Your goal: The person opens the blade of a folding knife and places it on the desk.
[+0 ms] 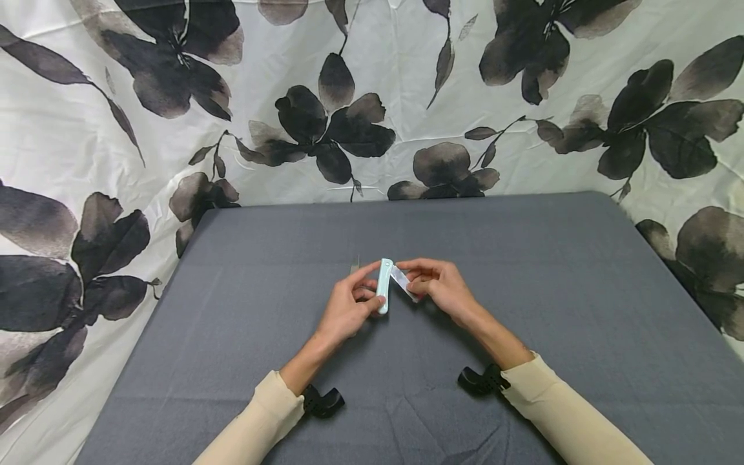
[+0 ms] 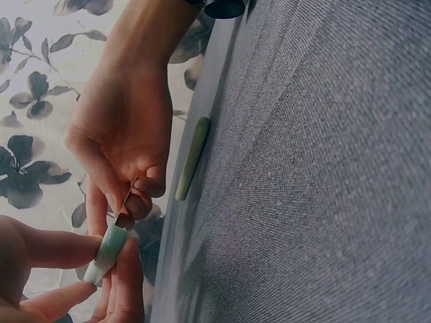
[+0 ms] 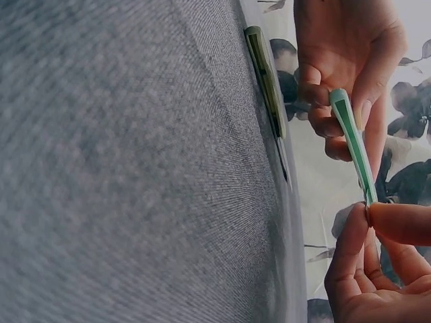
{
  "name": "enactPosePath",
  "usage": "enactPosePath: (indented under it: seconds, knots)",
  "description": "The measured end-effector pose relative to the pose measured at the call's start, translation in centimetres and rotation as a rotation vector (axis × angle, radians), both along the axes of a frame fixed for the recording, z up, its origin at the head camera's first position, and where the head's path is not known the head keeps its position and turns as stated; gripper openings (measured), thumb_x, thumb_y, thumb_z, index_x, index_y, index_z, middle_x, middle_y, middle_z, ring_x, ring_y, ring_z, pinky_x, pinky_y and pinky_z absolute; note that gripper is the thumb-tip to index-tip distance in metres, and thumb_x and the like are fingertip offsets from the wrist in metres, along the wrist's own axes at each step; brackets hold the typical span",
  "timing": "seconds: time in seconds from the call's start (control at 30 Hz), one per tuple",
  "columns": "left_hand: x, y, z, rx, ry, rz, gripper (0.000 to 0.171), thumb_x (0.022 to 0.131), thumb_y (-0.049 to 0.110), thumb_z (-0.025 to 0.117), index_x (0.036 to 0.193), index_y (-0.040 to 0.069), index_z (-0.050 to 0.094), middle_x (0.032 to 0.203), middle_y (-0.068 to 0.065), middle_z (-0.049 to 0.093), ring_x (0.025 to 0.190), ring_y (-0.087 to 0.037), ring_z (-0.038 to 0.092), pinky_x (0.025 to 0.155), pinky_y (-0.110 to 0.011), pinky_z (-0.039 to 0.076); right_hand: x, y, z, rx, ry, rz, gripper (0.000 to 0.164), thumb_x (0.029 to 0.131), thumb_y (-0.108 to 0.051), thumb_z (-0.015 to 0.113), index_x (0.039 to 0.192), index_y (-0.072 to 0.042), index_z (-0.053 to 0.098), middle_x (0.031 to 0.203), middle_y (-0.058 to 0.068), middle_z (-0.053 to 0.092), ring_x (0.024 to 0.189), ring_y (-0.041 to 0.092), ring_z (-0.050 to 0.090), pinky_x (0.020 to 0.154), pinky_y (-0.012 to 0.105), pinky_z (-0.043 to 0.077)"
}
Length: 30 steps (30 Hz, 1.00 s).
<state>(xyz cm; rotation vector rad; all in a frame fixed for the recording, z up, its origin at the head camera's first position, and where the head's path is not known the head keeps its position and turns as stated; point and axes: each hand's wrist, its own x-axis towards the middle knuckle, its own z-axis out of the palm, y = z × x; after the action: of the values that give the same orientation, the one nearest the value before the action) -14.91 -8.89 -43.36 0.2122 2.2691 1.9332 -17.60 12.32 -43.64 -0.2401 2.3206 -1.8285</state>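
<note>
A folding knife with a mint-green handle (image 1: pixel 384 284) is held above the table, its blade (image 1: pixel 402 281) swung partway out at an angle. My left hand (image 1: pixel 343 313) grips the handle between thumb and fingers. The blade is pinched by the thumb and fingers of my right hand (image 1: pixel 447 294), which cover part of it. In the right wrist view the handle's long slot (image 3: pixel 353 145) faces the camera. Past the hands, a second knife with an olive-green handle (image 3: pixel 266 81) lies on the table; in the head view my left hand hides most of it.
A grey cloth covers the table (image 1: pixel 232 361), with a few wrinkles near the front edge. Behind it and at its sides hangs a white curtain (image 1: pixel 430 123) with dark flowers. Each wrist carries a black camera mount (image 1: pixel 323 403).
</note>
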Motion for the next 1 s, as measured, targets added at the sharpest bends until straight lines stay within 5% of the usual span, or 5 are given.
enactPosePath:
  seconds: [1.0]
  knots:
    - [-0.24,-0.57,0.13,-0.069,-0.005,-0.047,0.069,0.089,-0.007,0.069,0.151,0.020,0.056,0.114,-0.020,0.067,0.081,-0.013,0.067,0.072,-0.041,0.061,-0.08,0.65,0.34,0.055,0.011,0.007,0.040,0.092,0.000,0.063,0.130,-0.008,0.073,0.108,0.018,0.070,0.077,0.015,0.058,0.068,0.032,0.051]
